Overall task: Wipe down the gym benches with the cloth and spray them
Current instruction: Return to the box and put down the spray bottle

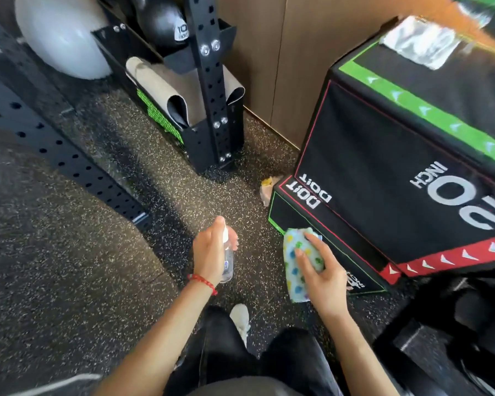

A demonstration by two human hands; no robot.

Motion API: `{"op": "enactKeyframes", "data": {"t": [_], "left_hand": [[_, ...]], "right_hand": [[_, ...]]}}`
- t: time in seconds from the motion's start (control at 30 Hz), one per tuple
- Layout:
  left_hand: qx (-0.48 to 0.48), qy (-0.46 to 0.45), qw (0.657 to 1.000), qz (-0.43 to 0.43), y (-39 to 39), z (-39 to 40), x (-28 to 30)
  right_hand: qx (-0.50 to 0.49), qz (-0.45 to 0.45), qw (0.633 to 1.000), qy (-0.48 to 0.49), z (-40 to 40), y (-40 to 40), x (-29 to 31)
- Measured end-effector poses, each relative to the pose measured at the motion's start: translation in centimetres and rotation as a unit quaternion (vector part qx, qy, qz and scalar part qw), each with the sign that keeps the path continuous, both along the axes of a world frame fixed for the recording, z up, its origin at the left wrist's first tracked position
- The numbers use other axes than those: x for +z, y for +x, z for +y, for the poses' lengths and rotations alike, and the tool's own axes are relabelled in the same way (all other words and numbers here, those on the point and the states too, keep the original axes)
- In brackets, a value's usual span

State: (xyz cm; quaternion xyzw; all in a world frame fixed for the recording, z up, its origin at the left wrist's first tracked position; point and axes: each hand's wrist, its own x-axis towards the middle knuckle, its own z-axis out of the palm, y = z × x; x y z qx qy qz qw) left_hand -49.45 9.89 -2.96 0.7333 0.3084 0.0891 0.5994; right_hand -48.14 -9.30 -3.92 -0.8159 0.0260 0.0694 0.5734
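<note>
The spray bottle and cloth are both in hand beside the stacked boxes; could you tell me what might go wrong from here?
1. The spray bottle in the left hand points over the floor, not the low black box, so mist may land there and make it slippery.
2. The right hand grips the dotted cloth bunched, so it may wipe a narrow strip.
3. A wrapper by the box could get missed.

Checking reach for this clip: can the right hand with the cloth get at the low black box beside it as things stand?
Probably yes. The right hand, holding the cloth, is already at the low black box, with nothing between them.
</note>
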Motion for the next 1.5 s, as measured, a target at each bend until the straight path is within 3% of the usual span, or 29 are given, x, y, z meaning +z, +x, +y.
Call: {"op": "enactKeyframes", "data": {"t": [0.27,0.4,0.63,1.03,1.5], "left_hand": [[-0.023,-0.013,1.000,0.012,11.9,-0.2,-0.1],[-0.050,0.012,0.999,0.008,17.8,-2.7,-0.3],[-0.087,-0.030,0.995,-0.037,27.5,-7.8,2.0],[-0.230,-0.097,0.951,-0.181,40.9,-14.0,9.0],[-0.321,-0.132,0.917,-0.197,52.0,-17.3,9.5]], "right_hand": [[-0.063,-0.003,0.998,0.014,-0.3,10.0,0.5],[-0.088,-0.023,0.996,0.008,-2.1,15.4,0.7],[-0.135,-0.051,0.989,0.021,-6.6,23.2,2.9],[-0.252,-0.103,0.962,0.000,-10.3,32.8,6.4],[-0.381,-0.040,0.922,-0.060,-10.6,41.0,6.2]]}}
